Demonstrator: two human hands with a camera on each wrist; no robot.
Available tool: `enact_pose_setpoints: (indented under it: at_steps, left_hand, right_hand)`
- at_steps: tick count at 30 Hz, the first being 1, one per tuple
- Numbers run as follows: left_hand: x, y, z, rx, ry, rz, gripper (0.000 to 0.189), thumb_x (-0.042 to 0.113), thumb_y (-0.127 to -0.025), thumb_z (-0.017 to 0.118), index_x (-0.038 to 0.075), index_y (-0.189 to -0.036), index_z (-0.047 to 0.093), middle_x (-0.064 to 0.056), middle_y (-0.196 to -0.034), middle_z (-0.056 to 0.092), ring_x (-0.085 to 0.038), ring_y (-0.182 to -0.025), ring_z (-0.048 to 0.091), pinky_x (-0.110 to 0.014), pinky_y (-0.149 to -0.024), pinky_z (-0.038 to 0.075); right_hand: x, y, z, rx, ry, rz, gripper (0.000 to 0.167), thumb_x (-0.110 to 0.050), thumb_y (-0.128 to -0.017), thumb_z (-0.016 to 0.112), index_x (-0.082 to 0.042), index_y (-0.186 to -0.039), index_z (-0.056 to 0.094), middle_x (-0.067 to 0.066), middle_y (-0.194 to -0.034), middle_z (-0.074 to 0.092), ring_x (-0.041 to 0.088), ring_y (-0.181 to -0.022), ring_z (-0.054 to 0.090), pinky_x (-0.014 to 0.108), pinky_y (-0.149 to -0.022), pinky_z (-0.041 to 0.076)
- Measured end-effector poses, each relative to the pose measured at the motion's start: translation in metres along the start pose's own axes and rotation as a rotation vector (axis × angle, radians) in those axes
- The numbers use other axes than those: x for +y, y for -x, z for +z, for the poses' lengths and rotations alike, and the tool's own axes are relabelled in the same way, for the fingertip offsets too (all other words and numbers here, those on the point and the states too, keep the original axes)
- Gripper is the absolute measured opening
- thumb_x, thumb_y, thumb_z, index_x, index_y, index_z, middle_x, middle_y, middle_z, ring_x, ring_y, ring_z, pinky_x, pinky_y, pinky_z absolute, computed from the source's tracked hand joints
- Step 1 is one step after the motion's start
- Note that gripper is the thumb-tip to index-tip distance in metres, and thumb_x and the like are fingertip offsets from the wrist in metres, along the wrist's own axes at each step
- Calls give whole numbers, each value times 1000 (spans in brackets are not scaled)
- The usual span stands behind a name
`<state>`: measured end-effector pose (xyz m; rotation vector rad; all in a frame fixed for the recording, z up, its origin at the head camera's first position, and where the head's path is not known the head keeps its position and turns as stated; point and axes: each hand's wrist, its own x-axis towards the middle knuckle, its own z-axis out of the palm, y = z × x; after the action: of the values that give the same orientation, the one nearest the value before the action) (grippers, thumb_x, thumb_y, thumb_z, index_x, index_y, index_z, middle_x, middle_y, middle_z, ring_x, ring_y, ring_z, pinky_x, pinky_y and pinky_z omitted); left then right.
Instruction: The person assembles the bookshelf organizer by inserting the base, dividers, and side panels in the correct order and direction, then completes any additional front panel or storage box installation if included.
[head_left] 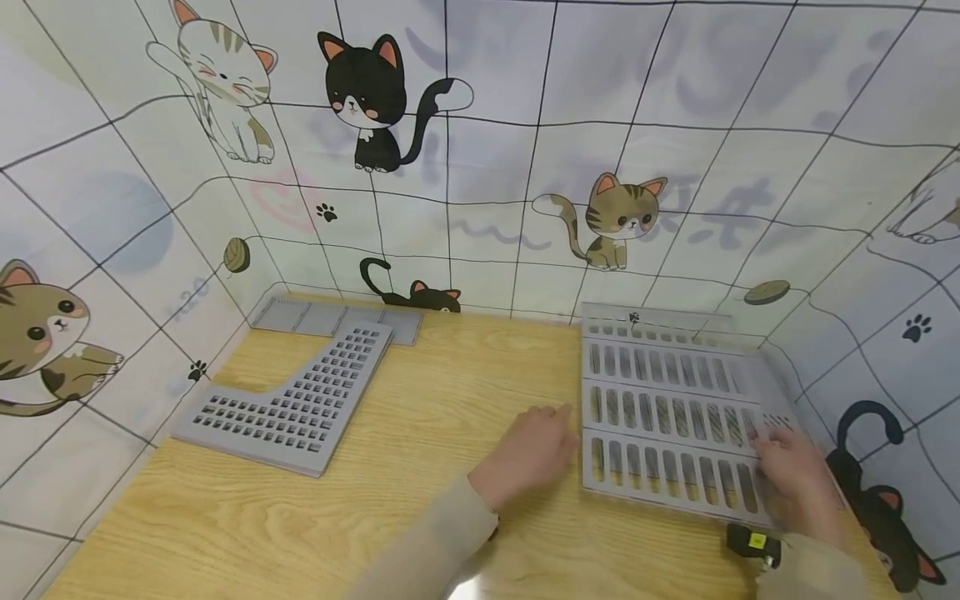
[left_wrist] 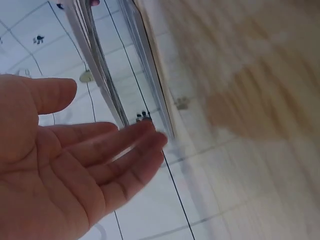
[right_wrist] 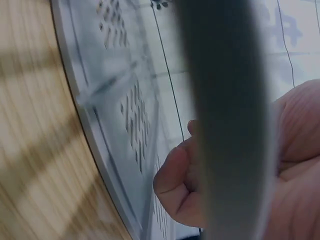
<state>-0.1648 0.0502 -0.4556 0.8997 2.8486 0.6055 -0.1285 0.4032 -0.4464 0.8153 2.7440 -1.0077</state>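
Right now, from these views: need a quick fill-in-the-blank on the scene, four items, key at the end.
1. The right hand holds the slotted gray panel near its ____ edge.
2. The square-holed gray panel lies on the ____ side of the wood-grain tabletop.
3. The black wrist device bears a ____ square patch.
4. The cartoon animals on the wall covering are all ____.

Missing words: right; left; yellow; cats.

Under my hands: a light wood-grain table (head_left: 465,367) | on my left: a grey perforated panel (head_left: 306,402), flat, its inner edge curved | far left corner: a grey divided strip (head_left: 315,317) | on my right: a grey tray (right_wrist: 117,155), slotted in patches.
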Motion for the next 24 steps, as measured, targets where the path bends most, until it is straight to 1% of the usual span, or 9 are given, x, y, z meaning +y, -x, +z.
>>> enact_pose_setpoints:
  at_steps: [2, 4, 5, 10, 11, 15, 17, 21, 24]
  left_hand:
    - [-6, 1, -4, -12, 74, -2, 44, 26, -109, 52, -2, -144, 52, -12, -114, 72, -22, -101, 68, -35, -90, 57]
    - [-12, 2, -9, -15, 139, -8, 44, 25, -109, 52, -3, -143, 53, -9, -107, 73, -14, -88, 66, -31, -82, 57]
    - [-15, 3, -11, -24, 190, -13, 45, 24, -109, 51, -4, -144, 51, -7, -96, 72, -11, -77, 62, -29, -74, 56]
    - [-38, 5, -24, -41, 374, -63, 42, 23, -110, 46, -7, -140, 51, 1, -66, 52, -8, -52, 41, -26, -48, 40]
    - [-43, 5, -27, -43, 407, -83, 47, 23, -110, 46, -9, -143, 47, 0, -66, 52, -10, -49, 40, -26, -48, 39]
    - [-59, 9, -38, -4, 445, -138, 58, 27, -110, 46, -10, -153, 36, -10, -88, 70, -14, -66, 58, -32, -63, 52]
    - [-68, 10, -41, 6, 454, -153, 52, 29, -110, 48, -9, -145, 45, -11, -91, 70, -14, -68, 59, -32, -65, 53]
    - [-84, 13, -45, 12, 499, -196, 45, 28, -109, 51, -7, -137, 50, -8, -75, 59, -13, -53, 47, -30, -51, 43]
    - [-96, 15, -49, 44, 476, -239, 57, 30, -108, 53, -9, -149, 42, -11, -91, 71, -13, -64, 61, -33, -62, 54]
  right_hand:
    - [-6, 0, 6, -11, -3, -25, 48, -19, -109, 33, 18, -139, 40, 38, -120, 47, 48, -108, 46, 58, -87, 41]
    - [-13, 0, 13, -15, -27, -44, 45, -16, -110, 34, 18, -138, 41, 37, -118, 49, 46, -106, 47, 56, -86, 42]
    - [-16, 1, 16, -21, -39, -54, 43, -15, -110, 36, 18, -136, 44, 35, -114, 52, 44, -102, 49, 52, -82, 42]
    - [-35, 7, 31, -72, -56, -160, 33, -14, -110, 39, 15, -122, 50, 27, -101, 60, 31, -86, 55, 36, -66, 44]
    - [-39, 8, 34, -84, -62, -179, 35, -14, -111, 39, 16, -125, 50, 27, -103, 61, 29, -86, 57, 34, -65, 46]
    - [-53, 14, 46, -100, -120, -220, 34, -12, -110, 39, 16, -127, 50, 28, -107, 61, 25, -85, 60, 31, -64, 49]
    - [-59, 17, 52, -116, -133, -227, 31, -10, -110, 39, 16, -124, 49, 28, -108, 58, 26, -85, 59, 32, -66, 50]
    - [-72, 24, 63, -190, -133, -247, 36, -10, -110, 38, 18, -132, 43, 37, -122, 51, 37, -98, 60, 39, -77, 55]
    - [-80, 28, 69, -239, -84, -293, 42, -11, -109, 41, 19, -138, 41, 40, -129, 50, 44, -108, 59, 49, -85, 54]
